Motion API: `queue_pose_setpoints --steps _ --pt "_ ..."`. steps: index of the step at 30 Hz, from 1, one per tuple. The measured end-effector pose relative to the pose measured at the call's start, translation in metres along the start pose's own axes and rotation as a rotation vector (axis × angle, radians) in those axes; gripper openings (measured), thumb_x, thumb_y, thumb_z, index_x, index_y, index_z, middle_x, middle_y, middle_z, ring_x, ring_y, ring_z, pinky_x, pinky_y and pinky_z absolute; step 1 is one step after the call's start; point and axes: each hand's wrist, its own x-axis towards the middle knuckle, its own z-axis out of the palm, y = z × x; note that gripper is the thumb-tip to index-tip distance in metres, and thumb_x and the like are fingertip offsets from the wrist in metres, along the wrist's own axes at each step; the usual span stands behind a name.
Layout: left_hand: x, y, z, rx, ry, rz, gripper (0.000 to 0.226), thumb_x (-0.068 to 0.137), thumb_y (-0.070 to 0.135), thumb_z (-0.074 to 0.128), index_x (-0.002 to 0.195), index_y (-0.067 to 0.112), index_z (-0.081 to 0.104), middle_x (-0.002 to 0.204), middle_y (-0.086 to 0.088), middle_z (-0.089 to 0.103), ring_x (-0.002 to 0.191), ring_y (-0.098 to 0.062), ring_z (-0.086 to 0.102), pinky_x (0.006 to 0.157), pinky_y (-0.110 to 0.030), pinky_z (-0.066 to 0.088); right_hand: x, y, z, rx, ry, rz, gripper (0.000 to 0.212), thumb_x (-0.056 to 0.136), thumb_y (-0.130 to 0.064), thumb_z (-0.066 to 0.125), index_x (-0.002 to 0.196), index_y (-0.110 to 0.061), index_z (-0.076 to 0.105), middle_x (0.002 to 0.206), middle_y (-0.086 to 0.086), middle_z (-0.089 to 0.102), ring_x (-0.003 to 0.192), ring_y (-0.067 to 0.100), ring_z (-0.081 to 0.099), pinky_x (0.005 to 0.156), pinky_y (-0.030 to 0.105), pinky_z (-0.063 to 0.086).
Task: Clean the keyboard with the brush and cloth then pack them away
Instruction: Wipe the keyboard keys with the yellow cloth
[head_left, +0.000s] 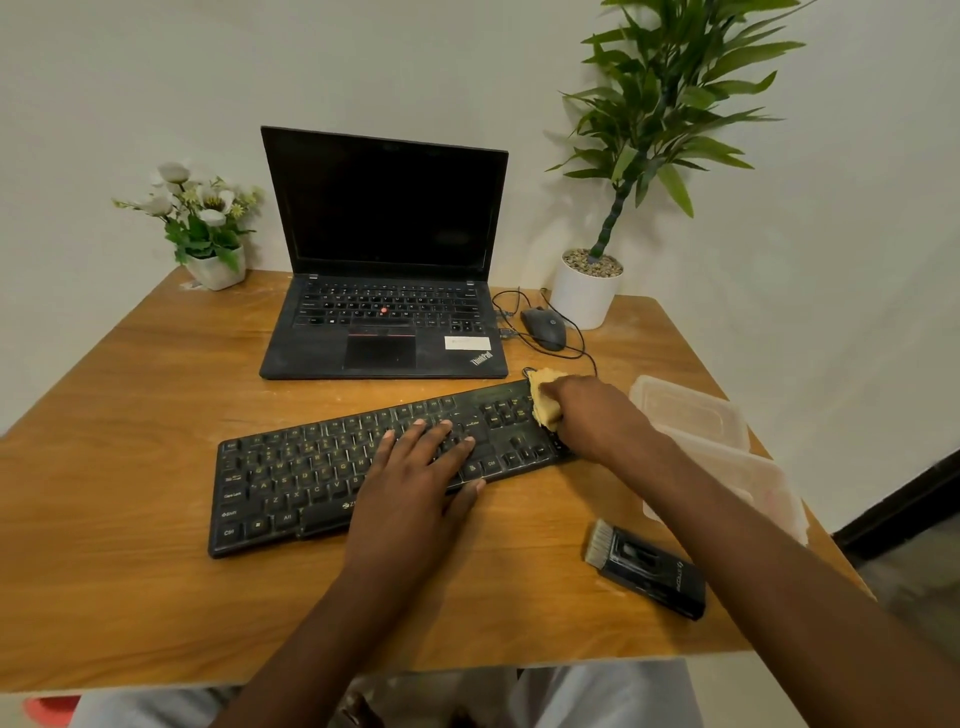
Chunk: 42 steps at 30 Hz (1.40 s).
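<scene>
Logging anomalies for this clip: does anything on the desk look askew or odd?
The black external keyboard lies skewed, not square to the wooden desk edge or black laptop. Pale dusty smears mark the desk. Nothing is spilled or broken.

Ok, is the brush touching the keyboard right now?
Apart. The head view shows the brush lying on the table, with bare wood between it and the keyboard.

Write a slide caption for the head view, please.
Right hand wipes the keyboard with a cloth; left hand steadies it.
</scene>
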Motion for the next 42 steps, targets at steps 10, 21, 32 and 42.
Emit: queue_pose_setpoints --steps 10,21,32,42 --pt "0.001 -0.001 0.002 -0.001 0.01 -0.006 0.06 0.102 0.069 0.03 0.156 0.044 0.034 0.168 0.009 0.029 0.157 -0.014 0.016 0.129 -0.041 0.005 -0.03 -0.004 0.015 -0.081 -0.015 0.076 0.024 0.1 -0.012 0.059 0.122 -0.006 0.066 0.12 0.016 0.07 0.105 0.031 0.07 0.079 0.035 0.051" --pt "0.0 0.0 0.001 -0.002 0.009 -0.001 0.06 0.102 0.069 0.03 0.157 0.044 0.033 0.168 0.01 0.028 0.157 -0.014 0.016 0.129 -0.041 0.006 -0.043 0.001 0.001 -0.01 0.042 0.137 0.025 0.098 -0.016 0.061 0.121 -0.008 0.069 0.116 0.016 0.069 0.099 0.032 0.07 0.081 0.038 0.055" --pt "0.001 -0.001 0.003 0.019 0.007 0.004 0.06 0.102 0.07 0.028 0.155 0.043 0.037 0.166 0.008 0.033 0.156 -0.016 0.021 0.127 -0.039 0.005 -0.074 -0.054 0.028 -0.07 -0.045 -0.031 0.022 0.102 -0.013 0.057 0.12 -0.009 0.068 0.118 0.014 0.073 0.104 0.03 0.07 0.082 0.036 0.054" --pt "0.001 0.002 -0.002 -0.007 0.021 -0.013 0.066 0.1 0.07 0.036 0.157 0.038 0.034 0.165 0.009 0.035 0.155 -0.014 0.023 0.128 -0.038 0.007 -0.058 -0.019 0.013 0.043 0.05 0.066 0.034 0.097 -0.016 0.062 0.129 -0.013 0.07 0.123 0.012 0.072 0.106 0.028 0.07 0.089 0.039 0.057"
